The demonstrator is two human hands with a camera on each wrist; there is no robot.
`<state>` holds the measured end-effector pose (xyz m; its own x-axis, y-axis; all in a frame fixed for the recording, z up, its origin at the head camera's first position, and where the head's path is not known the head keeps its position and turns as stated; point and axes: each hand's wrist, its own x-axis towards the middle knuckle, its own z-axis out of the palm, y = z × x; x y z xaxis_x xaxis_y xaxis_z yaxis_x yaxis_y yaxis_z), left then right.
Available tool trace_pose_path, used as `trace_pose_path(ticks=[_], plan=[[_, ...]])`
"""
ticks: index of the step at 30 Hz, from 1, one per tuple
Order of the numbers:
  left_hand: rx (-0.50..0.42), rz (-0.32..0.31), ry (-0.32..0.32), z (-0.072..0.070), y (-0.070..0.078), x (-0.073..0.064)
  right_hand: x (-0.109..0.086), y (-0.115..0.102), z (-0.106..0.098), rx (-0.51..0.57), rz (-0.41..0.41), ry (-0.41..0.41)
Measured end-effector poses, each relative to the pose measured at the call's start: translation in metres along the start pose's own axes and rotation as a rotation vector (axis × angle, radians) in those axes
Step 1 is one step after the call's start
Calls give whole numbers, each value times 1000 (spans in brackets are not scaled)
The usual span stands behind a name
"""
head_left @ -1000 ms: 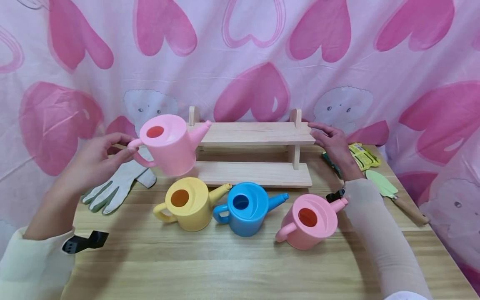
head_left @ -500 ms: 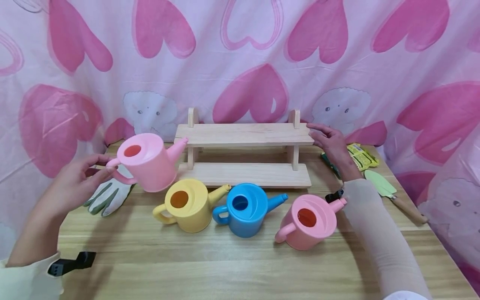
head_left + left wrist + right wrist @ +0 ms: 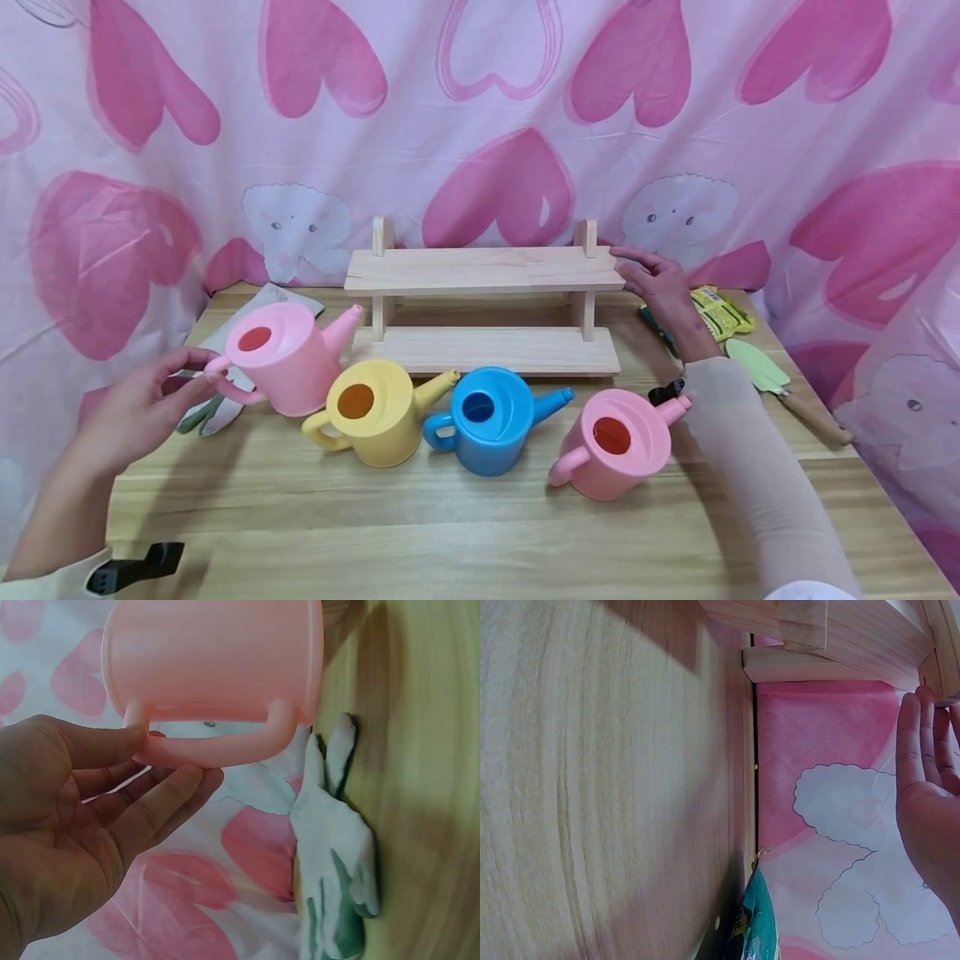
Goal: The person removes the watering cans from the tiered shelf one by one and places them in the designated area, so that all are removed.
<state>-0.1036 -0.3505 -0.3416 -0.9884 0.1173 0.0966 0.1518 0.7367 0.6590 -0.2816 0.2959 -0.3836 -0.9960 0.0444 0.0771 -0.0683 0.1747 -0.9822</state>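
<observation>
My left hand (image 3: 153, 404) pinches the handle of a light pink watering can (image 3: 283, 367) between thumb and fingers. The can is upright, its spout pointing right; whether its base touches the table I cannot tell. In the left wrist view, the thumb lies on one side of the handle (image 3: 232, 747) and fingertips on the other. To its right stand a yellow watering can (image 3: 390, 429), a blue one (image 3: 491, 437) and a darker pink one (image 3: 618, 454). My right hand (image 3: 663, 292) touches the right end of a two-tier wooden shelf (image 3: 483, 271), its fingers straight in the right wrist view.
A white and green glove (image 3: 334, 862) lies behind the held can. At the right are a yellow packet (image 3: 722, 312), a green packet (image 3: 759, 919) and a trowel (image 3: 757, 367) with a wooden handle. A pink heart-print curtain (image 3: 480, 108) hangs behind the wooden table (image 3: 450, 542).
My left hand has carried the light pink can left, down and toward me, away from the shelf's left end to beside the yellow can. My right hand stays at the shelf.
</observation>
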Motion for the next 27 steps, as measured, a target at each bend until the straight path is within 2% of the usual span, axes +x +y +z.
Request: trace_pose_path(ticks=[6, 13, 19, 27], plan=[[-26, 22, 9, 5, -8, -7, 0, -1, 2, -6, -8, 2], [-4, 50, 10, 12, -11, -11, -1, -2, 3, -19, -15, 0], [13, 50, 7, 14, -12, -11, -1, -2, 2, -27, -20, 0], [37, 8, -4, 17, -14, -8, -2, -1, 2, -14, -20, 5]])
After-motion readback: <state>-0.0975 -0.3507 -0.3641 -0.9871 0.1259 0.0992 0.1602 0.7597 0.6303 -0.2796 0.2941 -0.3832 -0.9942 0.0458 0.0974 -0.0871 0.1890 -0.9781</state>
